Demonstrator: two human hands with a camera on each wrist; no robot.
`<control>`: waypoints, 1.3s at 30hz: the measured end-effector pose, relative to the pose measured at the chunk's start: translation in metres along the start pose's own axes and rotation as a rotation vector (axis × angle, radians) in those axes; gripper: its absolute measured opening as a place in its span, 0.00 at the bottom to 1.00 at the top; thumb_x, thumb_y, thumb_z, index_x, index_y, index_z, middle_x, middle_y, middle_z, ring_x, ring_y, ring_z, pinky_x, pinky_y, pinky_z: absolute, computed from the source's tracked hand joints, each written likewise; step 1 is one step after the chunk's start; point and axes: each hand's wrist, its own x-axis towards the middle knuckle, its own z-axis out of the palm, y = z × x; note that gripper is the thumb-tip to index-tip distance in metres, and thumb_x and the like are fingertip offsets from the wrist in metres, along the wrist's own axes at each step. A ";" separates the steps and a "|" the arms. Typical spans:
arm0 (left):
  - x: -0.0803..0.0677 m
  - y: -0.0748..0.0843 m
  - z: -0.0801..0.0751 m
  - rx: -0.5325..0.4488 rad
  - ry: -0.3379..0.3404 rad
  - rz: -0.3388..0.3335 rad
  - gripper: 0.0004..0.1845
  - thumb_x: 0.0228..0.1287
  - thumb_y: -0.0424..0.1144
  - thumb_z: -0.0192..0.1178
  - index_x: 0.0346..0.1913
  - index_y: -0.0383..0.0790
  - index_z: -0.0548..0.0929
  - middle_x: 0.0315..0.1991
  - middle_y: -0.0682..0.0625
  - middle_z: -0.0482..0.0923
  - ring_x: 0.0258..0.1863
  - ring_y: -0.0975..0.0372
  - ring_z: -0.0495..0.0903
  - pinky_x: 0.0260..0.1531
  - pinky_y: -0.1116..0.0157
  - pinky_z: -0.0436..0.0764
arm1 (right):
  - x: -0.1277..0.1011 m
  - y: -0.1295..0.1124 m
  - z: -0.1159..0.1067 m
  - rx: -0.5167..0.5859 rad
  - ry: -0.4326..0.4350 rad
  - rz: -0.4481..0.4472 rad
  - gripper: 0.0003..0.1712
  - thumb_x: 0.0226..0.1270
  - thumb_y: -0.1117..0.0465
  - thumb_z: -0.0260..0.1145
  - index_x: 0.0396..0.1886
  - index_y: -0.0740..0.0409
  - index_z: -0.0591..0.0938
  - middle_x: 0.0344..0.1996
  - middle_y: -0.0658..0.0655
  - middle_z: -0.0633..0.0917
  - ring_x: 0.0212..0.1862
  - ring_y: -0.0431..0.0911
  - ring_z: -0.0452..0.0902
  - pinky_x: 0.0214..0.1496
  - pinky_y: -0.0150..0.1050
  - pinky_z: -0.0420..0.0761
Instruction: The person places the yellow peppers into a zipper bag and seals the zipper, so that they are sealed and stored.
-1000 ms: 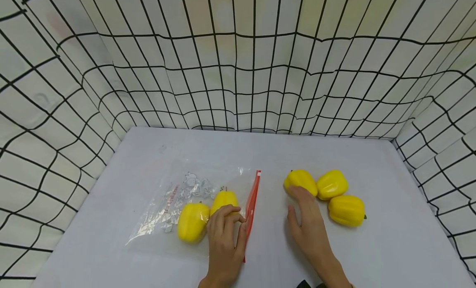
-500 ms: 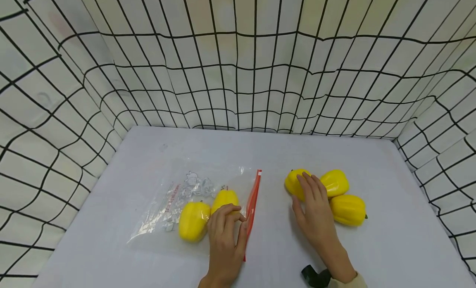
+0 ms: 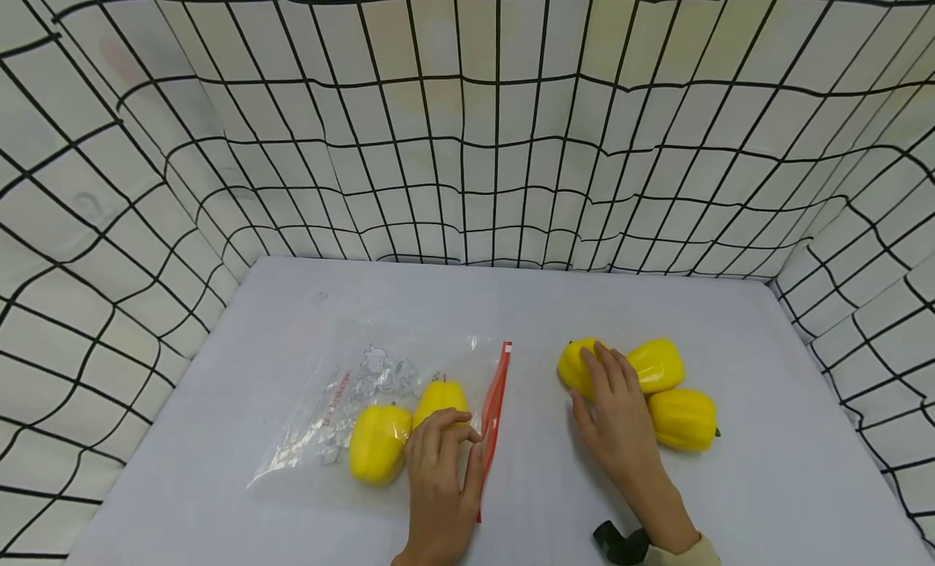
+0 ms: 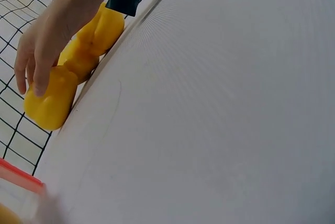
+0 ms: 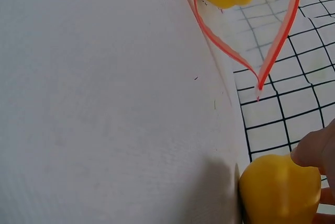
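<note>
A clear zip bag (image 3: pixel 329 460) with a red zip strip (image 3: pixel 494 395) lies on the left of the table, two yellow bell peppers (image 3: pixel 378 444) inside. At its mouth my left hand (image 3: pixel 441 477) holds the bag with bent fingers; the exact grip is partly hidden. In the right wrist view the red rim (image 5: pixel 277 38) gapes apart. My right hand (image 3: pixel 621 420) grips the leftmost of three loose peppers, a yellow bell pepper (image 3: pixel 573 367). Its thumb (image 5: pixel 309 153) presses the pepper's near side, while the other fingers lie over the top. That pepper still touches the table.
Two more yellow bell peppers, one behind (image 3: pixel 661 363) and one in front (image 3: pixel 684 420), sit right beside the right hand. A white wall with black netting (image 3: pixel 482 168) rises around the table's back and sides. A dark green device (image 3: pixel 621 543) is on the right wrist.
My right hand has shifted slightly right and closed its fingers over the top of the leftmost pepper. The left hand and bag have stayed put.
</note>
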 end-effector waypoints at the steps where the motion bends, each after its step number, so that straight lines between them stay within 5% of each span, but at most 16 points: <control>1: 0.000 0.000 0.000 -0.004 0.003 0.002 0.05 0.62 0.35 0.63 0.38 0.46 0.78 0.52 0.52 0.75 0.55 0.59 0.71 0.59 0.65 0.61 | 0.000 0.001 0.000 -0.008 -0.003 0.000 0.35 0.61 0.59 0.69 0.67 0.61 0.69 0.69 0.64 0.69 0.71 0.62 0.62 0.71 0.58 0.66; 15: 0.007 0.001 0.002 -0.022 0.026 0.020 0.04 0.64 0.35 0.62 0.39 0.46 0.78 0.53 0.51 0.76 0.55 0.59 0.71 0.59 0.65 0.60 | 0.004 0.009 0.002 -0.047 0.010 0.000 0.32 0.61 0.64 0.68 0.66 0.58 0.71 0.68 0.66 0.71 0.67 0.63 0.66 0.69 0.58 0.69; 39: 0.012 -0.005 0.003 -0.017 0.033 0.004 0.07 0.61 0.33 0.64 0.39 0.46 0.78 0.52 0.53 0.76 0.54 0.60 0.72 0.56 0.64 0.61 | 0.006 0.004 0.000 0.111 0.077 0.061 0.31 0.57 0.64 0.70 0.63 0.58 0.75 0.64 0.58 0.77 0.63 0.58 0.71 0.66 0.53 0.72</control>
